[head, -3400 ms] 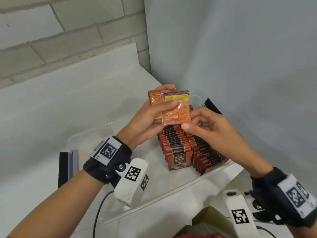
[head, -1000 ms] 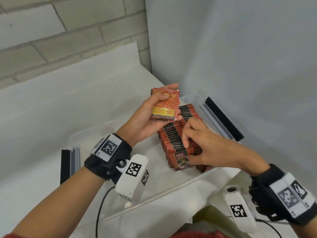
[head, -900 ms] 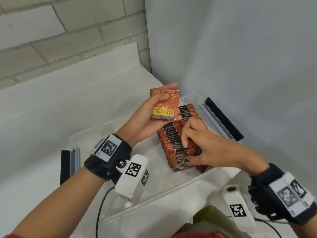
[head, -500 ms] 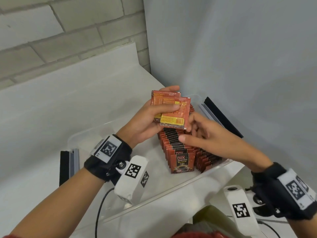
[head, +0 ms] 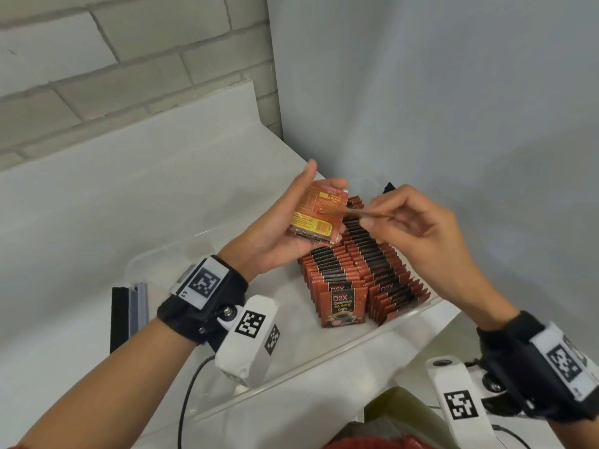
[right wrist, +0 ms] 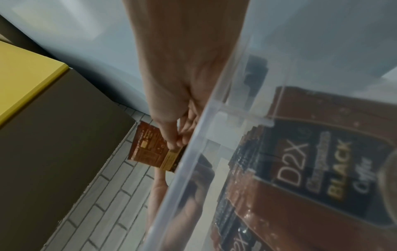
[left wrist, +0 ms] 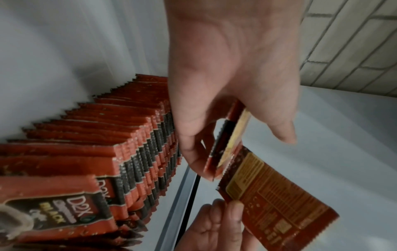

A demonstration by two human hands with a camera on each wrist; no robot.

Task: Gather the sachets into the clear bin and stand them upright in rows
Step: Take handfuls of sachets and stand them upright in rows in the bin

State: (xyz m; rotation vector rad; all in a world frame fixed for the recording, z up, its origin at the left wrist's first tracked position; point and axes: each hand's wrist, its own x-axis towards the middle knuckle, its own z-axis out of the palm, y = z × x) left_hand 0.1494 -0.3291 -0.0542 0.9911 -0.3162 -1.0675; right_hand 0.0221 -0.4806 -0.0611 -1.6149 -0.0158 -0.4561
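A clear bin (head: 324, 354) on the white counter holds two rows of upright red-and-black sachets (head: 350, 267), seen close in the left wrist view (left wrist: 107, 144). Above the rows my left hand (head: 324, 202) grips a small stack of sachets (head: 311, 218), printed backs up. My right hand (head: 369, 214) pinches a single sachet (head: 353, 214) between thumb and fingers; it is edge-on to the head camera, just right of the stack. The left wrist view shows that sachet (left wrist: 277, 203) under my right thumb. In the right wrist view it (right wrist: 148, 144) shows beside the bin wall (right wrist: 193, 152).
A grey wall stands close on the right, and a brick wall lies behind the counter. A black and grey strip (head: 128, 312) lies left of the bin, and a black strip (head: 389, 187) beyond it. A yellow-topped brown box (right wrist: 32, 84) shows in the right wrist view.
A second ago my right hand was down among the rows. It rose to the stack, took one sachet and has drawn it off to the right. My left hand stayed above the bin.
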